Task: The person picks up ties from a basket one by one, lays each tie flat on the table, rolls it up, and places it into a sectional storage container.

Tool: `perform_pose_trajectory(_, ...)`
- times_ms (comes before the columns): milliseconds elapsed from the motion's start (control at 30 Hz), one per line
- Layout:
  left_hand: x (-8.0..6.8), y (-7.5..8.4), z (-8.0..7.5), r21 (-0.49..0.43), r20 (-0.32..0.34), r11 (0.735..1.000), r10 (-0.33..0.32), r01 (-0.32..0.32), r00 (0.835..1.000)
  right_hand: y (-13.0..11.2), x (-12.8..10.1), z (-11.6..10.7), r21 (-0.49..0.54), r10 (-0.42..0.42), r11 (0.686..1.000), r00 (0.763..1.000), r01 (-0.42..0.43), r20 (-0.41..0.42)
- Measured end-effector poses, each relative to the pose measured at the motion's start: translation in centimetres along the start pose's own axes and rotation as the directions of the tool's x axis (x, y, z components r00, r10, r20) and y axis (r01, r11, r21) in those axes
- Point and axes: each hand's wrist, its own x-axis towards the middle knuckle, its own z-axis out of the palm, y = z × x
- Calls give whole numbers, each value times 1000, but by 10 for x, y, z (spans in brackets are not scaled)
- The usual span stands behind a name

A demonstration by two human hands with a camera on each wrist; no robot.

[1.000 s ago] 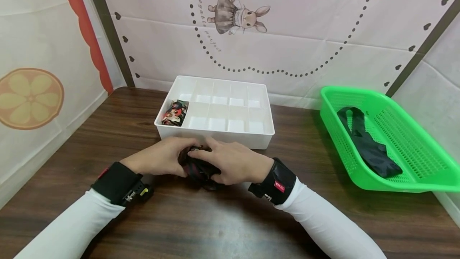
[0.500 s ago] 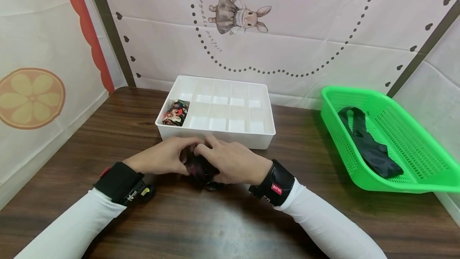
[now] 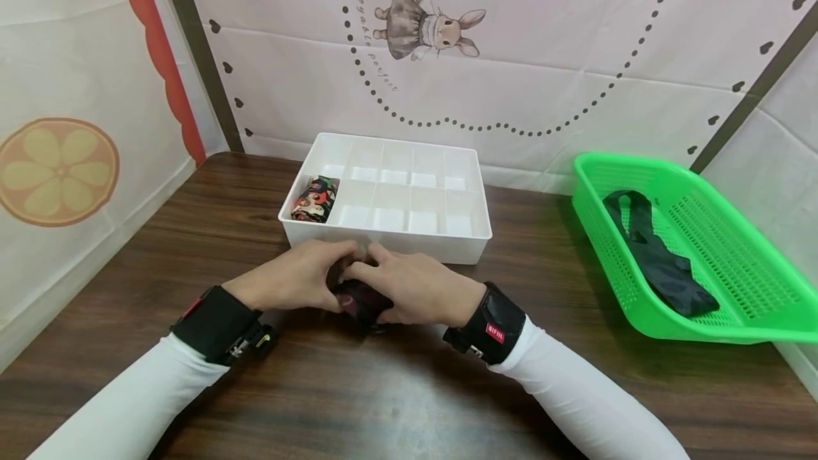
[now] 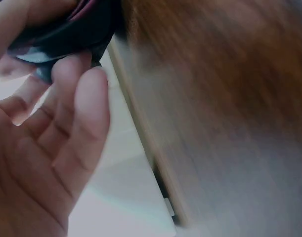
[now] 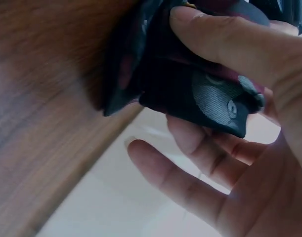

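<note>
A dark rolled cloth bundle [image 3: 361, 298], black with red and grey patches, sits low over the wooden table [image 3: 358, 389], just in front of the white divided organizer box [image 3: 473, 236]. The left hand [image 3: 297, 282] curls round its left side and the right hand [image 3: 415, 288] round its right, fingers bent and meeting over the top, so both grip it closely. In the right wrist view the thumb presses across the bundle [image 5: 190, 84] while the other fingers lie loosely beneath it.

The organizer's near-left compartment holds a patterned rolled cloth [image 3: 314, 199]; its other cells show white bottoms. Well to the right stands a green plastic basket [image 3: 754, 318] with a black cloth [image 3: 652, 254] lying in it, the basket's far edge near the right wall.

The table is dark brown wood grain, and bare tabletop lies between the hands and the basket and to the left of the organizer. A pale printed backdrop with a rabbit figure [image 3: 428, 27] closes the back, and a panel with an orange flower print [image 3: 57, 170] closes the left side.
</note>
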Motion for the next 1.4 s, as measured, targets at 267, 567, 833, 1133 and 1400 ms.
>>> perform_pose_trajectory(267,-1,-7,2,-103,80,994,-37,45,996,12,0,3,89,-63,994,998,64,-13)
perform_pose_trajectory(567,2,3,2,-20,22,1000,-23,24,999,7,-6,-6,119,-38,992,999,37,6)
perform_pose_trajectory(833,2,3,3,69,-25,998,-8,9,1000,7,-5,-6,87,-25,996,999,22,30)
perform_pose_trajectory(1133,0,-3,2,-79,115,996,-41,51,993,13,-4,-3,75,-8,997,1000,6,30)
perform_pose_trajectory(1400,-6,-2,-4,-259,218,926,-222,276,950,12,-1,3,53,-32,998,999,33,-21)
